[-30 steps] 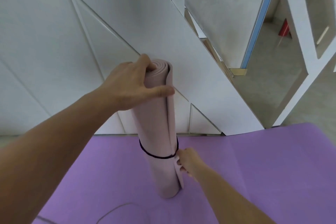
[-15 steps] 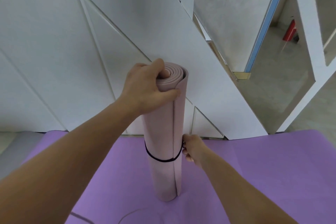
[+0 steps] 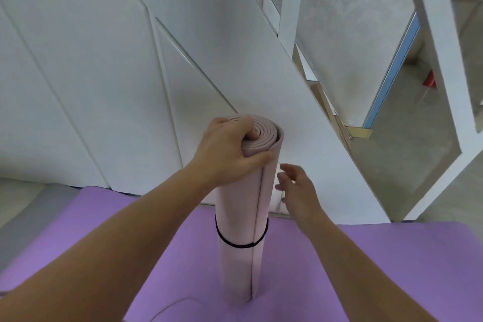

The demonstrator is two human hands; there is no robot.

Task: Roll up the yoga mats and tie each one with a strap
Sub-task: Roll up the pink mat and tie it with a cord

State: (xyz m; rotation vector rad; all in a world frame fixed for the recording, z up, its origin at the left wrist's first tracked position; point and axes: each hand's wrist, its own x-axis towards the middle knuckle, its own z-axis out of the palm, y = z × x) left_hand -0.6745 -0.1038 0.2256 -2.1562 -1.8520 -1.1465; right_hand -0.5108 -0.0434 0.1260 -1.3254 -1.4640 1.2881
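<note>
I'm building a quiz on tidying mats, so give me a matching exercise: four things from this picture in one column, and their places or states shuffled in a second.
1 pink mat
2 purple mat
3 black strap
4 left hand

A lies flat on the floor
B grips the roll's top end
C stands upright on end
D looped round the roll's lower half

Pairs: 1-C, 2-A, 3-D, 4-B

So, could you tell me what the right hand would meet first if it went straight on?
Probably the rolled pink mat, just below the left hand gripping its top: the open right hand points toward it. Depth is unclear, so it might instead reach the white wall panel behind.
</note>
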